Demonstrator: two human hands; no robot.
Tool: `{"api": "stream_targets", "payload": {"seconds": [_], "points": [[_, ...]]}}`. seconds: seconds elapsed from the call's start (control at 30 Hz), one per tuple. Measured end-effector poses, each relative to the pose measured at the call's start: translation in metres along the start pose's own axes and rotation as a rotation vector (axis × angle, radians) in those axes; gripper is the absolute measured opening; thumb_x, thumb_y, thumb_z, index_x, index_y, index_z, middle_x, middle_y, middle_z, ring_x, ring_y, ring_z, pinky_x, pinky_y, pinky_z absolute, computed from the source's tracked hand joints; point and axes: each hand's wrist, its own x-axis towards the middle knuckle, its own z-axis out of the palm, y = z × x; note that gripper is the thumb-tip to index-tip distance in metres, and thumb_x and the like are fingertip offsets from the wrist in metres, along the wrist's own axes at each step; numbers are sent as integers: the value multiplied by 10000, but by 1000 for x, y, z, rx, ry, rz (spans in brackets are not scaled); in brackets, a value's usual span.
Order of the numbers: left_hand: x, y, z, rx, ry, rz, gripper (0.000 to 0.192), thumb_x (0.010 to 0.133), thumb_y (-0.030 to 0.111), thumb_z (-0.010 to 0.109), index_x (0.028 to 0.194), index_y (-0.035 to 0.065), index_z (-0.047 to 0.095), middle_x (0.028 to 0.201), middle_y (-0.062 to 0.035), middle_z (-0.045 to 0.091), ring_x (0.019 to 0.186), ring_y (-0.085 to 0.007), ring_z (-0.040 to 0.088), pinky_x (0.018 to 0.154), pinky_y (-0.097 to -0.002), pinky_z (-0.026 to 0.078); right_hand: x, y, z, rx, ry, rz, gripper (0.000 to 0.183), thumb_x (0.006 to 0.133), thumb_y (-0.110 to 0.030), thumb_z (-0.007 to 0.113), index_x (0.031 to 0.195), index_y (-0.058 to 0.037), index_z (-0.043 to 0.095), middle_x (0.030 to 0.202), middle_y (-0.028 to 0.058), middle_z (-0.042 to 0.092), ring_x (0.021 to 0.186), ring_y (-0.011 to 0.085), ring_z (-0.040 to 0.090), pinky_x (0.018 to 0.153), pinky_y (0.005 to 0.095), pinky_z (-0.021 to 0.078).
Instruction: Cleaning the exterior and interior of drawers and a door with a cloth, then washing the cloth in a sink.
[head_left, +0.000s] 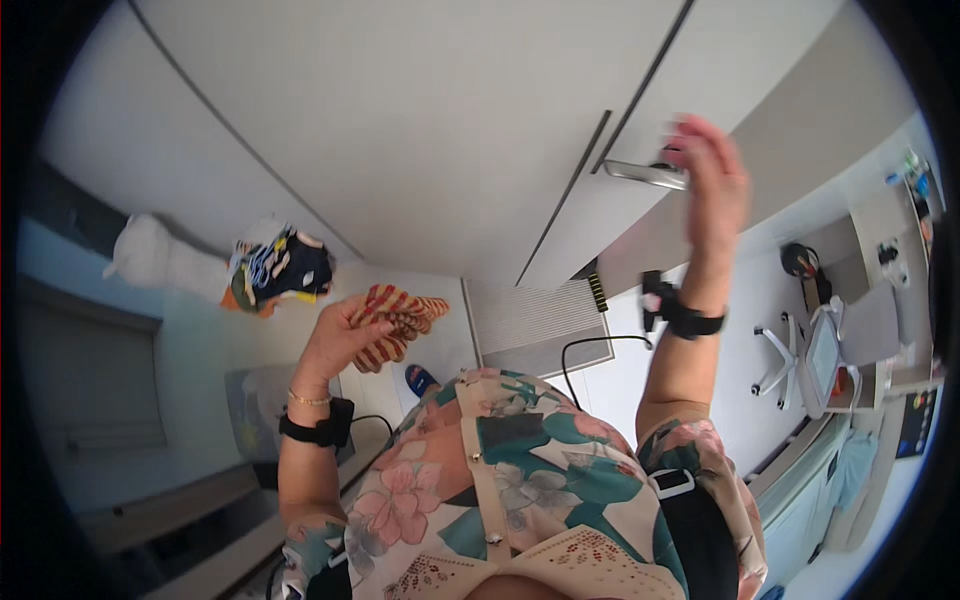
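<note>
My left hand (337, 337) grips a crumpled cloth (390, 319) with red and yellowish stripes, pinched between thumb and fingers. It is held out in front of my body, above the floor. Farther up and to the right, my right hand (712, 180) is raised beside a silver lever handle (641, 174) on a pale door. The hand is blurred and its fingers bend towards the handle's mount. One end of the lever passes behind the hand, so contact cannot be made out. Dark bands circle both wrists.
Tall pale door panels (420, 135) with a dark bar handle (585, 161) rise ahead. To the left, a pile of clothes (281, 266) lies against a white plush toy (165, 255). A grey mat (536, 322) covers floor below; an office chair (825, 352) stands right. Cables hang by both forearms.
</note>
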Motion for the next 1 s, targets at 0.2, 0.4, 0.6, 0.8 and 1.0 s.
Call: {"api": "stream_targets", "payload": {"seconds": [0.2,0.4,0.6,0.8,1.0], "points": [[-33,-11,-10,-16,179,-66,294,853,186,645,1082,11,586,917,-17,654,801,-63,585,724,-230,479,18,50,-118,-57,170,46,327,918,-153,558,1202,10,546,1142,147,610,1009,199,599,849,310,481],[-69,-51,-8,-144,482,-10,263,854,199,660,1023,9,594,887,-38,659,787,-81,601,717,-248,496,8,77,-86,-331,22,77,337,928,-188,538,1185,28,566,1155,124,604,1086,185,550,953,309,387],[-117,-88,-38,-149,641,19,314,827,210,685,1040,4,580,877,-22,635,796,-67,560,729,-251,486,-2,-3,6,-338,46,-250,278,919,-106,532,1128,72,579,1117,132,605,1059,208,546,959,321,401],[-179,-79,-61,-214,628,186,253,824,170,663,1002,24,556,808,-45,625,703,-110,582,648,-276,501,-71,-71,175,-114,-632,-38,440,887,-105,554,1302,10,461,1260,118,523,1105,226,521,957,349,399],[-257,-27,-73,178,672,62,305,768,251,685,868,17,517,820,-174,607,759,-344,598,666,-391,469,-217,-115,346,-96,-1793,-274,784,696,-81,703,1397,-62,351,1361,117,453,1142,234,521,950,354,405]]}}
